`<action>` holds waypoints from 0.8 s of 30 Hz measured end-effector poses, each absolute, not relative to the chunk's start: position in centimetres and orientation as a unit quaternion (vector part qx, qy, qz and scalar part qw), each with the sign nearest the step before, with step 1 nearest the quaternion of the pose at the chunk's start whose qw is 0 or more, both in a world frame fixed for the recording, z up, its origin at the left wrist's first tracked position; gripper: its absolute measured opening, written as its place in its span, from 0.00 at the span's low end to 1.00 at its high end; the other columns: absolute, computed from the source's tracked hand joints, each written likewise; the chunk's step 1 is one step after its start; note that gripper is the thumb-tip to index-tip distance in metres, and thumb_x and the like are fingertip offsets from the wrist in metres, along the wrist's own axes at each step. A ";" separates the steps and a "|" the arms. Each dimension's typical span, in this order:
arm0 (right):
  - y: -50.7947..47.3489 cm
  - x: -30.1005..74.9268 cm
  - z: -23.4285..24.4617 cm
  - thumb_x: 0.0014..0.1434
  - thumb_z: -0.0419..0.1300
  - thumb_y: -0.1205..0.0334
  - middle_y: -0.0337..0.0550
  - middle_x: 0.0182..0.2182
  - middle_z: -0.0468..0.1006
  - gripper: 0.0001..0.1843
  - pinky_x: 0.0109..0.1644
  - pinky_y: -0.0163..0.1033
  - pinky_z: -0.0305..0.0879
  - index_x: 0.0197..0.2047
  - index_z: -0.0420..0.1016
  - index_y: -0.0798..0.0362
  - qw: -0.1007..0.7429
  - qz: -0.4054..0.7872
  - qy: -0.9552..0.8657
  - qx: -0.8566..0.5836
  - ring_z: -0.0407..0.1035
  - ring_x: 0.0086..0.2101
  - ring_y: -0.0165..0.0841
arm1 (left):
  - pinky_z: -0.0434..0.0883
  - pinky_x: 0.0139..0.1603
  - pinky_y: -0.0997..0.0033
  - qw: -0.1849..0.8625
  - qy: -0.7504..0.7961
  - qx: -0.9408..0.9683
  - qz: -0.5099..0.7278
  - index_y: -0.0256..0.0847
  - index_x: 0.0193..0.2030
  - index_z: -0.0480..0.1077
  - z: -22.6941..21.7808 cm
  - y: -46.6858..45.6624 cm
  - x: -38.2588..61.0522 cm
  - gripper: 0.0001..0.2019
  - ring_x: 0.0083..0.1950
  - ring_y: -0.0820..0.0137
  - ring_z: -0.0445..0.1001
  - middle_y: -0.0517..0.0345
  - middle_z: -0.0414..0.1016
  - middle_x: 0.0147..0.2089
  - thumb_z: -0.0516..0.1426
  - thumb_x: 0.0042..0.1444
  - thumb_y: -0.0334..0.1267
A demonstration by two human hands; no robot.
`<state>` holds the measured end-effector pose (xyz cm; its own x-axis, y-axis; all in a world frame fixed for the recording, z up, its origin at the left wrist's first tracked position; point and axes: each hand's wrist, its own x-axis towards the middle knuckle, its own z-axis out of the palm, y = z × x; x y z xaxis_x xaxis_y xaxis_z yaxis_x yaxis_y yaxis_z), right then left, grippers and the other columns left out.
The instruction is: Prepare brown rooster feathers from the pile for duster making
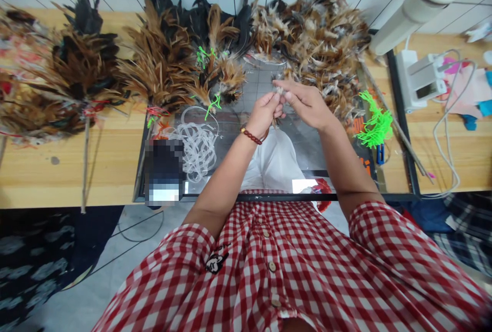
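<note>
My left hand (264, 112), with a beaded bracelet at its wrist, pinches a small bunch of feathers (280, 90) above the glass-topped board. My right hand (307, 104) meets it from the right, its thumb and fingers closed on the same bunch; the fingers partly hide the feathers. Beyond and to the right lies a big heap of loose brown feathers (326, 40). Tied feather bundles (157, 65) with dark tips spread at the left, some bound with green string (212, 106). A tangle of clear plastic strip (198, 147) rests left of my left forearm.
A pale bottle (411, 17) leans into view at the back right, near a white power strip (408, 81) with a cable (442, 132). Green yarn (374, 122) and a thin stick (400, 127) lie right. Left are a blurred-out dark object (163, 168) and a feather duster (86, 81).
</note>
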<state>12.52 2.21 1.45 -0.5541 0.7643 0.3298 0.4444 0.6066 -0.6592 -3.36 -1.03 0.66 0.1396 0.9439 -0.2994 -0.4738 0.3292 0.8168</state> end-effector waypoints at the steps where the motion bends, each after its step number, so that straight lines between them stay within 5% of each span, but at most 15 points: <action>1: 2.4 12.6 1.5 0.72 0.45 0.29 0.46 0.64 0.79 0.38 0.74 0.60 0.63 0.67 0.78 0.42 0.299 0.252 -0.847 -0.361 0.71 0.66 0.47 | 0.72 0.31 0.80 0.699 0.421 0.280 0.505 0.40 0.31 0.67 0.6 -1.0 -3.4 0.18 0.20 0.83 0.55 0.71 0.55 0.21 0.62 0.68 0.47; 6: 2.4 16.7 4.8 0.69 0.63 0.48 0.52 0.63 0.80 0.26 0.67 0.53 0.70 0.66 0.77 0.48 0.307 0.148 -0.810 -0.477 0.78 0.56 0.43 | 0.70 0.30 0.82 0.672 0.451 0.274 0.521 0.40 0.30 0.66 0.4 -0.7 -3.7 0.18 0.20 0.83 0.54 0.72 0.54 0.21 0.62 0.68 0.47; 9: 0.5 21.7 7.5 0.61 0.68 0.63 0.51 0.44 0.87 0.16 0.51 0.43 0.73 0.52 0.86 0.53 0.311 0.064 -0.752 -0.577 0.79 0.42 0.37 | 0.69 0.29 0.82 0.655 0.466 0.267 0.532 0.41 0.29 0.66 0.5 -0.5 -3.9 0.18 0.20 0.82 0.55 0.71 0.55 0.21 0.62 0.68 0.45; 17: -5.4 31.4 5.4 0.60 0.67 0.63 0.57 0.44 0.88 0.14 0.45 0.44 0.65 0.47 0.90 0.54 0.053 -0.016 -0.629 -0.775 0.80 0.43 0.43 | 0.66 0.26 0.81 0.633 0.476 0.260 0.553 0.42 0.27 0.64 0.3 -0.2 -3.8 0.18 0.19 0.81 0.54 0.70 0.55 0.20 0.62 0.67 0.43; 24: -1.4 32.5 3.6 0.65 0.65 0.58 0.56 0.46 0.88 0.17 0.45 0.43 0.62 0.54 0.88 0.52 0.046 -0.005 -0.523 -0.851 0.76 0.43 0.41 | 0.67 0.26 0.81 0.619 0.484 0.273 0.554 0.42 0.28 0.65 -0.1 0.0 -3.9 0.18 0.19 0.81 0.55 0.70 0.55 0.20 0.63 0.66 0.46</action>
<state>32.51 -1.44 3.64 0.4536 0.8893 0.0578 0.8904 -0.4493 -0.0733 -3.93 0.03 -0.13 -0.0837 0.9514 -0.2963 -0.4218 0.2356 0.8755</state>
